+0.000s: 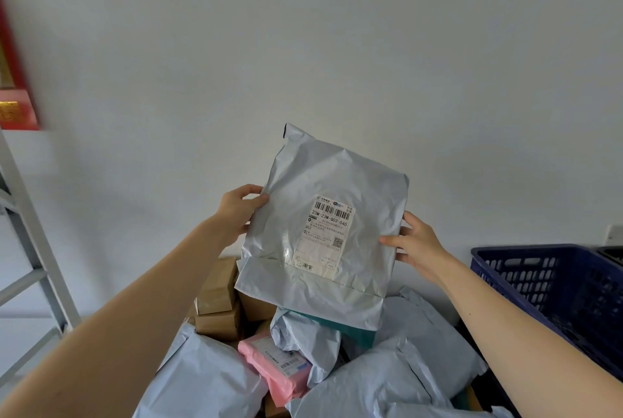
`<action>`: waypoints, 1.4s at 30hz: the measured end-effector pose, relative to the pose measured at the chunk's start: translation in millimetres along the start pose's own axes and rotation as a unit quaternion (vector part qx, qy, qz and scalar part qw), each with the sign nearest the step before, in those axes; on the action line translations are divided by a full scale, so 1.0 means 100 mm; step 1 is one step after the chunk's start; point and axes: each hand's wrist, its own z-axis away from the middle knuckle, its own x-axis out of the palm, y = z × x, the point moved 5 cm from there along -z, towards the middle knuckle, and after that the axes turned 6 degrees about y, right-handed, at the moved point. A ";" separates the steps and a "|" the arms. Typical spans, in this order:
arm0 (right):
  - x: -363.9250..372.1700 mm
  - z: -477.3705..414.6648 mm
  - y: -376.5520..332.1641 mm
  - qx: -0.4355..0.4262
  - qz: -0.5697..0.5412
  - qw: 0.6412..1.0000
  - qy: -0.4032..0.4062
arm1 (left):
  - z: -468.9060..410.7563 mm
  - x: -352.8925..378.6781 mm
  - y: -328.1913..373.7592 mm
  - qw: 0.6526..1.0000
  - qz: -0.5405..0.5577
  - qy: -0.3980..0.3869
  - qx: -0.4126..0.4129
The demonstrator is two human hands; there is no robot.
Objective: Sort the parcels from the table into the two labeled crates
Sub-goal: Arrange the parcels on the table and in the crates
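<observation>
A grey plastic mailer parcel [323,228] with a white shipping label facing me is held up in front of the wall, above the pile. My left hand [241,212] grips its left edge, thumb on the front. My right hand [416,244] grips its right edge, thumb on the front and fingers behind. Below lies a heap of parcels: grey mailers [387,373], a pink mailer [286,370], and brown cardboard boxes [219,299]. A blue slotted crate [546,279] stands at the right; no label on it shows.
A white wall fills the background. A grey metal shelf frame [30,242] stands at the left, with a red and gold item [13,107] above it. A teal box [350,330] sits under the held parcel. A white wall socket [613,235] is at far right.
</observation>
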 end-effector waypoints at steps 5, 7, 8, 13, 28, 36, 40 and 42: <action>-0.02 0.03 -0.05 0.019 0.038 0.999 -0.015 | -0.02 -0.04 -0.04 1.000 -0.013 -0.005 -0.011; -0.01 0.06 -0.06 0.031 0.049 0.998 -0.027 | -0.02 -0.03 -0.04 1.000 -0.011 -0.010 -0.012; -0.02 0.08 -0.06 0.034 0.053 0.997 -0.033 | -0.02 -0.02 -0.05 1.000 -0.009 -0.013 -0.013; -0.09 0.21 -0.05 0.033 0.082 0.996 -0.025 | -0.03 0.03 -0.15 0.999 -0.002 -0.033 -0.024; -0.92 0.77 -0.01 0.029 0.097 0.989 0.103 | 0.38 0.75 -0.33 0.991 -0.026 -0.122 -0.045; -1.79 1.39 -0.10 0.032 0.076 0.987 0.139 | 1.01 1.52 -0.19 0.986 -0.042 -0.155 -0.037; -2.32 1.78 -0.12 0.039 0.070 0.986 0.145 | 1.45 1.95 -0.14 0.983 -0.043 -0.173 -0.038; -2.59 1.99 -0.14 0.044 0.069 0.986 0.147 | 1.67 2.16 -0.12 0.981 -0.043 -0.184 -0.038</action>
